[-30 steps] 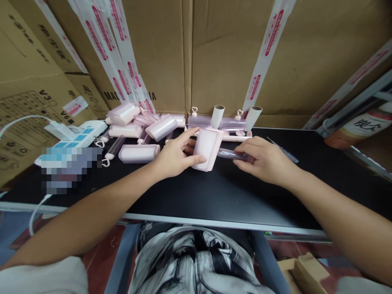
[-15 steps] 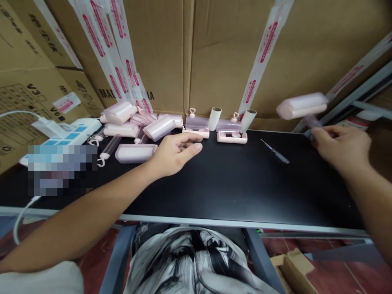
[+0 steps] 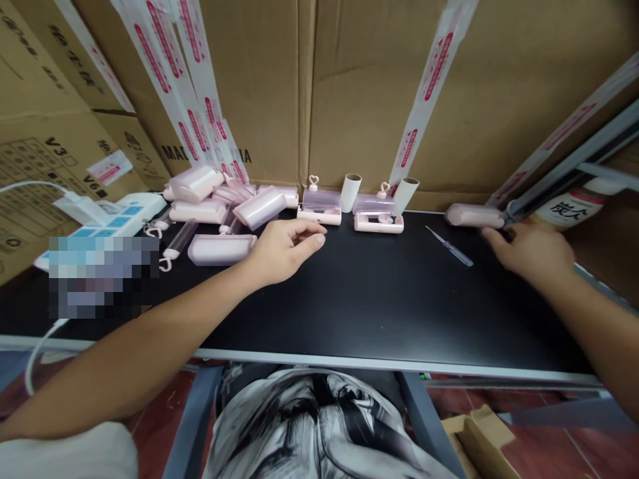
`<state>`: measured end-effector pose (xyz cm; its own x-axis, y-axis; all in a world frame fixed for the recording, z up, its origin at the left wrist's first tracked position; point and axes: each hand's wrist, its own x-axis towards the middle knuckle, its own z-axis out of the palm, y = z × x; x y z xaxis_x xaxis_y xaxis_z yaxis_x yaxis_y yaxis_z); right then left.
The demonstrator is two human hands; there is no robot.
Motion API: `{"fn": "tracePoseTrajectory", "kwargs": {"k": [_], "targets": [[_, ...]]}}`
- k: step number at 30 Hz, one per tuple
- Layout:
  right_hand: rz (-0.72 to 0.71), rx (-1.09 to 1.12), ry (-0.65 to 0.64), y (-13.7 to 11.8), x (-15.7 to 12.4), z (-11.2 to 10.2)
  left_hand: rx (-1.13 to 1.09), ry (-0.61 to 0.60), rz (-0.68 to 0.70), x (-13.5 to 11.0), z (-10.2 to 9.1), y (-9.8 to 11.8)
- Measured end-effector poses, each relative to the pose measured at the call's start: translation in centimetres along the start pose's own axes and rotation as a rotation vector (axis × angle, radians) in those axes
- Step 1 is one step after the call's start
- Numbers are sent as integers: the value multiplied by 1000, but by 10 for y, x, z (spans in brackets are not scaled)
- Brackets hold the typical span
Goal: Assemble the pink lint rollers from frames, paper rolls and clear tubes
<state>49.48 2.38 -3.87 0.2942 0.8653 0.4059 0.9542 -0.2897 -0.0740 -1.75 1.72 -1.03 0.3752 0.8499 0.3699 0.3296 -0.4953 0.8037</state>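
Observation:
At the far right back of the table, a pink lint roller (image 3: 474, 216) with a clear cover is down at tabletop level. My right hand (image 3: 536, 256) is closed around its handle end, which the fingers mostly hide. My left hand (image 3: 287, 249) hovers or rests beside the pile, fingers loosely stretched and holding nothing. Just left of it lies another covered lint roller (image 3: 222, 250), with several more heaped behind. Two opened holders, one a pink frame (image 3: 378, 223), lie at the back centre, with white cardboard tubes (image 3: 351, 193) upright or leaning beside them.
A small clear-handled screwdriver (image 3: 449, 246) lies on the black table (image 3: 379, 299). On the left are a white power strip (image 3: 124, 216) and a pixelated patch. Large cardboard boxes (image 3: 369, 86) wall the back. A labelled jar (image 3: 572, 203) stands at the right edge.
My right hand has lowered the lint roller from the air to the table's far right, shifting slightly left. The jar behind it is now exposed. My left hand has hardly moved.

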Motion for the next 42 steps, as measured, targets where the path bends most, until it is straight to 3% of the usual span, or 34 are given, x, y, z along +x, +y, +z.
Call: {"fn": "tracePoseTrajectory", "kwargs": {"k": [3,8,11,14,17,21,30,36,39,42], "targets": [[-260,-9,112,-27,2,-5,9,0,-11,1,1,-2],[-527,109,12,-101,21,-6,25,1,-10,2,0,-4],[-679,69,-88,-152,37,-4,34,-2,-7,2,-1,-5],[-755,-54,-189,-195,50,3,43,-3,-12,1,-3,-4],[-762,-121,-247,-220,58,13,42,-2,-14,1,-4,-1],[-732,-192,-291,-229,63,20,46,2,-6,0,-5,4],[-717,-199,-369,-233,71,13,45,3,-9,0,-6,5],[-682,-163,-302,-228,69,-1,55,9,-3,0,-7,5],[-627,42,-148,-223,62,-23,50,10,-1,0,-6,4],[-530,528,59,-227,43,-50,24,16,-7,1,-4,0]]}}
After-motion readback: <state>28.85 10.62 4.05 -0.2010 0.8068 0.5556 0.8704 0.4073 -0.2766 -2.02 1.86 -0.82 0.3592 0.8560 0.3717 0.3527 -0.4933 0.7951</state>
